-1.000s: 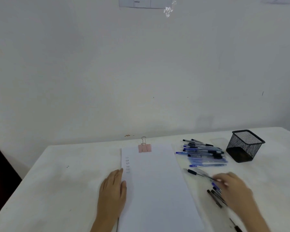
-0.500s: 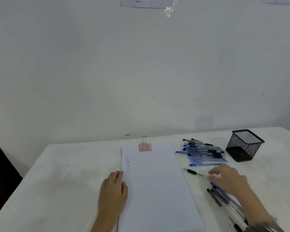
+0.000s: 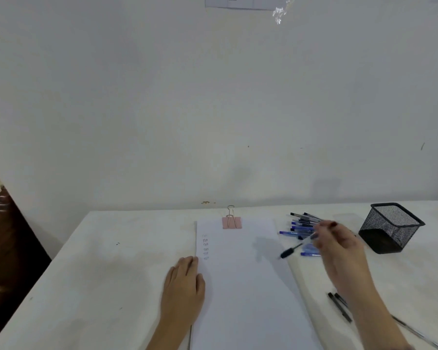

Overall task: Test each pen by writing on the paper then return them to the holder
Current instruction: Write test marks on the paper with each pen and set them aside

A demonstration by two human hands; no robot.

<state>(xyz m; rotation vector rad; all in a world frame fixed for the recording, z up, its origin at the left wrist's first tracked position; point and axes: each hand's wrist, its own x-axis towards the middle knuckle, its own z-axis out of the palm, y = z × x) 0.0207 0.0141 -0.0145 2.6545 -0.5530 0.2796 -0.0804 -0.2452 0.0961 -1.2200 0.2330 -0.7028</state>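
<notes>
A white sheet of paper [image 3: 245,281] lies on the table, clipped at its top by a pink binder clip [image 3: 232,221], with several small written marks near its left edge. My left hand [image 3: 183,286] rests flat on the paper's left edge. My right hand [image 3: 339,246] is raised above the table and pinches a black-capped clear pen [image 3: 295,248], cap end pointing left and down over the paper's right edge. Behind that hand lies a pile of blue and black pens [image 3: 301,226]. The black mesh holder [image 3: 390,227] stands to the right.
A few more black pens [image 3: 339,306] lie on the white table [image 3: 111,274] near my right forearm. A white wall rises right behind the table. The table's left edge drops off to a dark floor.
My right hand moved from the pens near the front right up toward the pile and lifted one black-capped pen off the table. My left hand stayed on the paper.
</notes>
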